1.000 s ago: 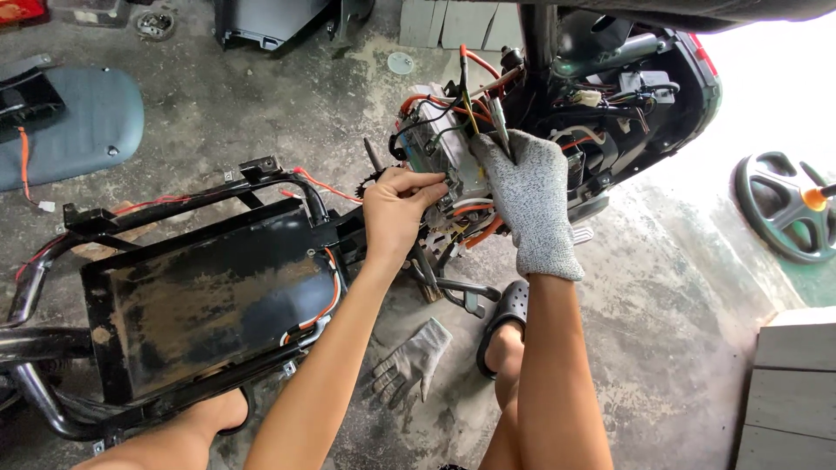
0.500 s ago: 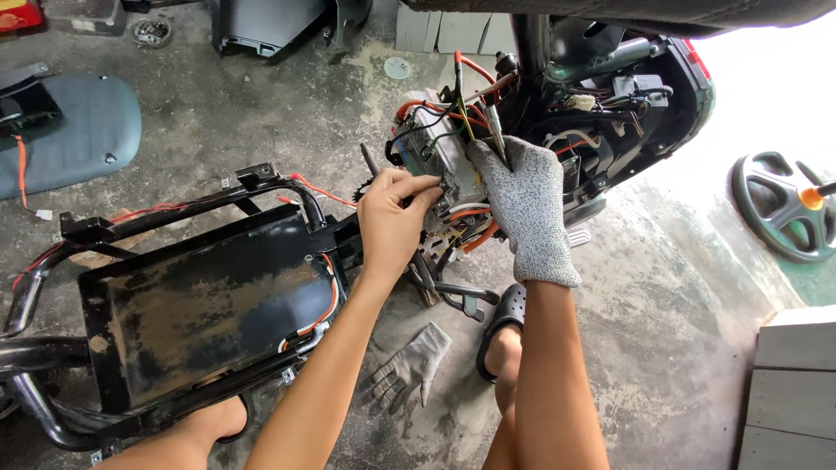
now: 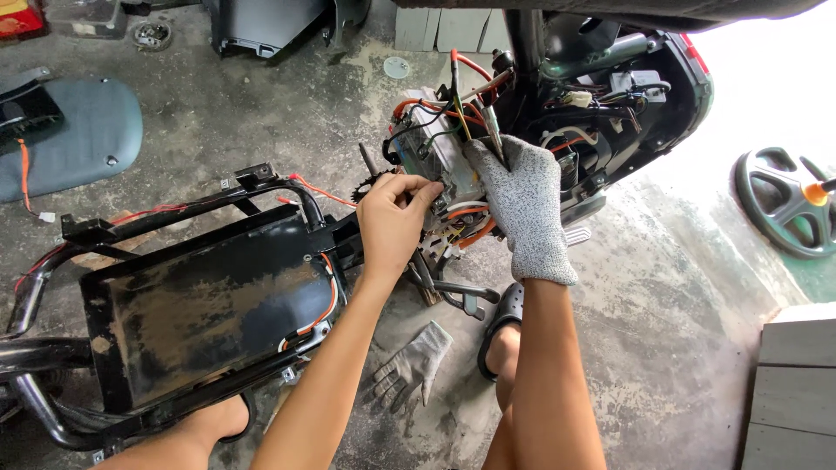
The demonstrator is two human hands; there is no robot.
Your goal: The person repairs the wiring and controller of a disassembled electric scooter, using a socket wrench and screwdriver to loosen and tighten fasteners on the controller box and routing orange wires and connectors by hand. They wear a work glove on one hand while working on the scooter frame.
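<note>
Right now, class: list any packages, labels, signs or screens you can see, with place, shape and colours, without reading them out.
Red and yellow box: top left corner on the concrete floor, cut off by the frame edge.
No labels, signs or screens can be made out.

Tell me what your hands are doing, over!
Left hand bare, fingertips on the silver wired box. Right hand gloved, pressed on the box's other side. Orange wires crowd around; spare glove on the floor.
</note>
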